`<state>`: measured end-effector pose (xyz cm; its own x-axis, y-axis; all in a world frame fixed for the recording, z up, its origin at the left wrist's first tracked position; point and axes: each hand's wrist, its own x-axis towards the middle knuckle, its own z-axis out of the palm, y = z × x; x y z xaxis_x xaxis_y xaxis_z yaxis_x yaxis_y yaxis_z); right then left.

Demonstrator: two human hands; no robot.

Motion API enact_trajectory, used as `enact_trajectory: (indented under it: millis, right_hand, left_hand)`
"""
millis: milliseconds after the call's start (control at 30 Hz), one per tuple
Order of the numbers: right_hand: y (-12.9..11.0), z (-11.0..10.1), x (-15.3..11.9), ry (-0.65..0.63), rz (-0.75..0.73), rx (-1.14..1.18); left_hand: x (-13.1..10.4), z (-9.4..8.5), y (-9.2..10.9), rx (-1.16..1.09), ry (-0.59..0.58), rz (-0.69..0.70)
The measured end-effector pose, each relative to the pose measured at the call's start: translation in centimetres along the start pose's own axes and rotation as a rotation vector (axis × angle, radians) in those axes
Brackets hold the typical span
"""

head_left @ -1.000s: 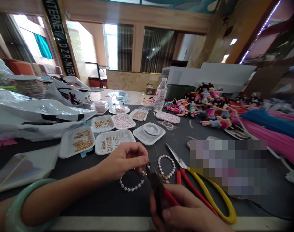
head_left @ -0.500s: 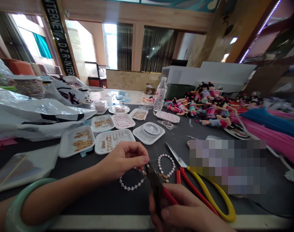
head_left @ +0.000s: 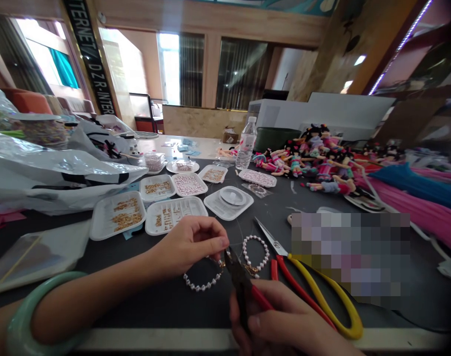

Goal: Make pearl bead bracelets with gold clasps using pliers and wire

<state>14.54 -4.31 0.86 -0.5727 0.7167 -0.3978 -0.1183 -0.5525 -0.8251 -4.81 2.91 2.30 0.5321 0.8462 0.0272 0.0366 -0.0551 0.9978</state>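
Observation:
My left hand [head_left: 201, 242] is closed in a pinch at the end of a white beaded bracelet [head_left: 203, 287], whose loop hangs below the fingers. Small gold parts show near its closure; the exact pinched piece is hidden. Wrapped in my right hand [head_left: 280, 316] are pliers [head_left: 242, 282] with dark jaws and red handles. Their tips touch or nearly touch my left fingertips. A second beaded bracelet [head_left: 255, 253] with a gold clasp lies just beyond the pliers. To the right rest large scissors [head_left: 303, 277] with red and yellow handles.
White trays of gold findings [head_left: 117, 215] and pink beads [head_left: 189, 184] stand at the back left. A spool [head_left: 232, 197] sits on another tray. Farther back are a water bottle [head_left: 246, 144] and heaped dolls [head_left: 314, 153]. A plastic bag [head_left: 62, 168] spreads at left.
Hardly anything differs. The pliers and my right hand have shifted very slightly at the bracelet's end, while my left hand keeps its pinch.

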Motion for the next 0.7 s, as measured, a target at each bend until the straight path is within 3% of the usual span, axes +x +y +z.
enact_trajectory:
  millis: [700]
  right_hand:
    - [0.29,-0.10,0.32,-0.001,0.006,0.034]
  left_hand:
    - [0.05,-0.09,0.00,0.014,0.010,-0.054]
